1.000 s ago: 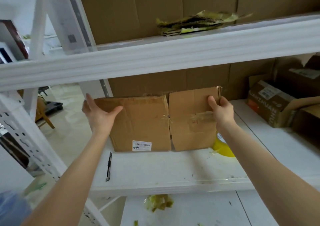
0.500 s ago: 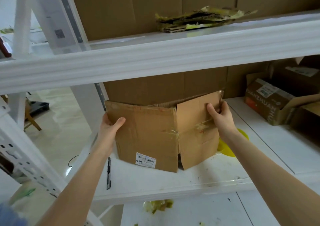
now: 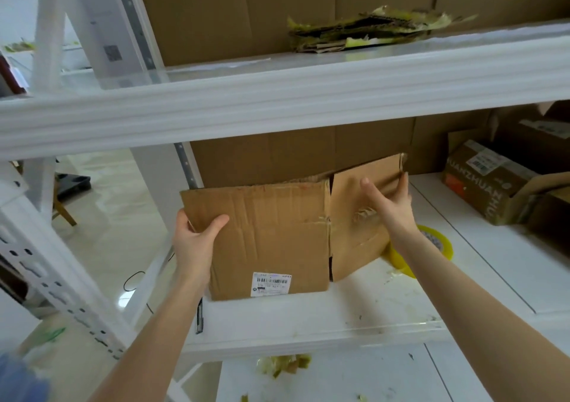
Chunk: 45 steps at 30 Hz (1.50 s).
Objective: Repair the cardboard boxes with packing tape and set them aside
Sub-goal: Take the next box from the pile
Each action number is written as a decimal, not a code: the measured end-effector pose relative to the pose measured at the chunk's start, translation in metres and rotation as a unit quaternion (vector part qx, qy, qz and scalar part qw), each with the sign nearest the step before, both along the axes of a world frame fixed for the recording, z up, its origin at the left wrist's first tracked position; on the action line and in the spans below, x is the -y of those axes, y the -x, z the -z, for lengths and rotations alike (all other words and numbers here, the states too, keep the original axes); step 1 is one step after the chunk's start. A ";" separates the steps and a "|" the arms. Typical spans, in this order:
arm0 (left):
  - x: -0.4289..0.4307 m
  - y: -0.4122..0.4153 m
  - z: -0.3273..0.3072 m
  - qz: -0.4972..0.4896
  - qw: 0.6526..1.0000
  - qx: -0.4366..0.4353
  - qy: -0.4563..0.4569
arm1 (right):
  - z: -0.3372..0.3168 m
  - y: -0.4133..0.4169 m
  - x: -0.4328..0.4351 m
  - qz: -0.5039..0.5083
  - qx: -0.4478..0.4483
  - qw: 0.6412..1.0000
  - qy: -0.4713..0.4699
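- The cardboard box (image 3: 271, 232) sits on the white shelf (image 3: 339, 318) with its front face toward the camera. A vertical split runs between the big left panel and the smaller right one, and the right one angles back a bit.
- The left hand (image 3: 196, 244) has a proper grip on the box's left edge. The thumb (image 3: 217, 221) is flat on the front and the other fingers are curled round behind the edge, so they're mostly hidden.
- The right hand (image 3: 391, 207) is up in front of the top part of the right panel. Its fingers (image 3: 402, 185) are pretty much straight and pointing up, with the thumb spread wide, and it isn't gripping anything.
- Those fingertips are right at the panel's right edge, but I honestly can't tell if they touch it.
- Just below the right palm, some torn old tape (image 3: 364, 215) crosses the split.
- A white shipping label (image 3: 271, 283) sits low on the front, below and to the right of the left thumb.
- A yellow tape roll (image 3: 439, 244) lies on the shelf just behind the right wrist, partly hidden by the forearm.
- A thin black pen-like thing (image 3: 200, 318) lies at the shelf's left edge, by the left forearm. No idea what it is.
- A second box (image 3: 481, 182) with printed lettering sits well off to the right of the right fingers.
- A pile of scraps (image 3: 364, 31), torn cardboard and yellowish tape, is on the upper shelf, way above both hands.
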State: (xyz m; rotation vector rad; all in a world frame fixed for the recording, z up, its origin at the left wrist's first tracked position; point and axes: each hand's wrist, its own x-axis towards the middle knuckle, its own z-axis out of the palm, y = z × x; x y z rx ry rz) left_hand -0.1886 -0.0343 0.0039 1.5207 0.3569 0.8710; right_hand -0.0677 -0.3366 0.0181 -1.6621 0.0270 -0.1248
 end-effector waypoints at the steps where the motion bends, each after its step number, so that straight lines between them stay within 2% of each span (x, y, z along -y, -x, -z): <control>1: -0.002 0.001 -0.002 0.014 1.000 0.010 0.005 | -0.006 0.001 -0.004 0.006 -0.002 1.000 -0.001; 4: -0.007 0.005 -0.008 0.068 0.998 0.017 0.007 | -0.024 0.002 -0.019 0.026 0.007 0.998 0.048; 6: -0.003 0.009 -0.012 0.103 0.995 -0.011 -0.001 | -0.040 -0.002 -0.029 0.045 -0.016 0.997 0.060; 10: 0.004 0.023 -0.021 0.149 0.981 -0.106 -0.067 | -0.060 -0.011 -0.030 0.006 -0.092 0.995 -0.030; 11: 0.001 0.027 -0.029 0.194 0.972 -0.110 -0.068 | -0.060 -0.011 -0.027 -0.010 -0.106 0.993 -0.047; 13: -0.006 0.030 -0.057 0.339 0.934 -0.110 -0.031 | -0.059 -0.009 -0.022 -0.029 -0.116 0.991 -0.059; 15: -0.005 0.023 -0.090 0.410 0.895 -0.167 -0.051 | -0.057 -0.008 -0.022 -0.032 -0.109 0.991 -0.068; 16: 0.000 0.016 -0.103 0.407 0.881 -0.216 -0.106 | -0.057 -0.006 -0.023 -0.032 -0.106 0.991 -0.072; 18: 0.023 0.000 -0.122 0.392 0.824 -0.320 -0.254 | -0.058 -0.003 -0.026 -0.033 -0.098 0.993 -0.065; 20: 0.049 -0.011 -0.131 0.404 0.767 -0.386 -0.317 | -0.060 0.000 -0.027 -0.035 -0.091 0.993 -0.060; 21: 0.060 -0.015 -0.131 0.411 0.752 -0.401 -0.324 | -0.060 0.000 -0.026 -0.036 -0.087 0.994 -0.050; 25: 0.085 -0.026 -0.127 0.418 0.758 -0.378 -0.329 | -0.062 0.001 -0.018 -0.027 -0.042 0.998 0.032; 27: 0.089 -0.028 -0.129 0.419 0.743 -0.390 -0.347 | -0.065 0.002 -0.012 -0.027 -0.014 0.997 0.073; 29: 0.087 -0.029 -0.132 0.391 0.737 -0.412 -0.366 | -0.066 0.003 -0.006 -0.019 0.010 0.992 0.128; 32: 0.080 -0.032 -0.137 0.316 0.720 -0.434 -0.441 | -0.069 0.008 0.006 0.007 0.048 0.975 0.218; 34: 0.071 -0.034 -0.138 0.240 0.734 -0.420 -0.477 | -0.073 0.009 0.015 0.037 0.085 0.955 0.281; 37: 0.048 -0.037 -0.135 0.126 0.788 -0.390 -0.460 | -0.084 0.011 0.029 0.025 0.106 0.936 0.334; 41: 0.030 -0.047 -0.116 0.070 0.894 -0.329 -0.296 | -0.093 0.012 0.033 -0.090 0.051 0.944 0.314; 43: 0.032 -0.049 -0.108 0.064 0.928 -0.290 -0.226 | -0.098 0.013 0.031 -0.145 -0.007 0.946 0.291; 45: 0.037 -0.046 -0.103 0.102 0.952 -0.245 -0.153 | -0.104 0.013 0.027 -0.186 -0.053 0.939 0.284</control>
